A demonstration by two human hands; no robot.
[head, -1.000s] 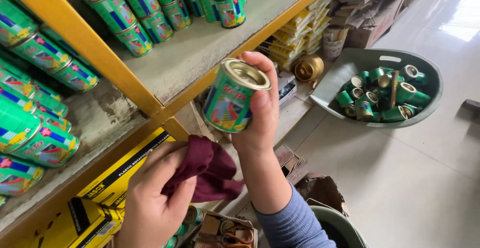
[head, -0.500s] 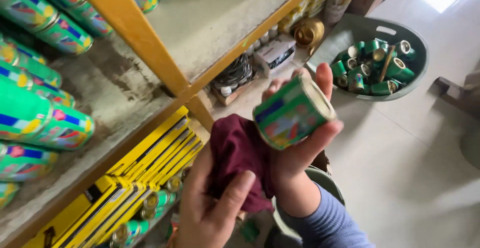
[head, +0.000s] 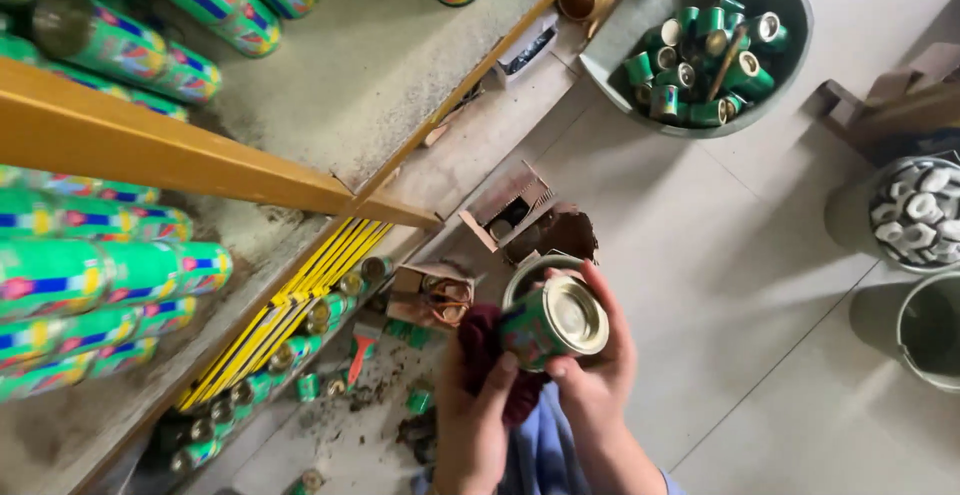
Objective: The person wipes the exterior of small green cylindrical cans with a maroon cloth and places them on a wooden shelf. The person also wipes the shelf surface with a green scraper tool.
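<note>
Both hands meet low over the floor (head: 760,285): the right hand (head: 598,375) grips a green tin can (head: 552,323) by its side, while the left hand (head: 478,410) presses a maroon cloth (head: 482,347) against it.

A green can (head: 548,327) with red and blue patches and a shiny gold-coloured metal end sits at five o'clock, against a dark maroon cloth (head: 487,350). Below it shows a blue sleeve (head: 540,450). At nine o'clock, stacked cans (head: 95,280) wear bright green labels with blue, pink and yellow marks. The shelf frame (head: 190,160) is mustard yellow over dusty grey boards. At one o'clock, a grey tub (head: 775,70) holds dark green cans. The floor (head: 740,285) is pale beige.
</note>
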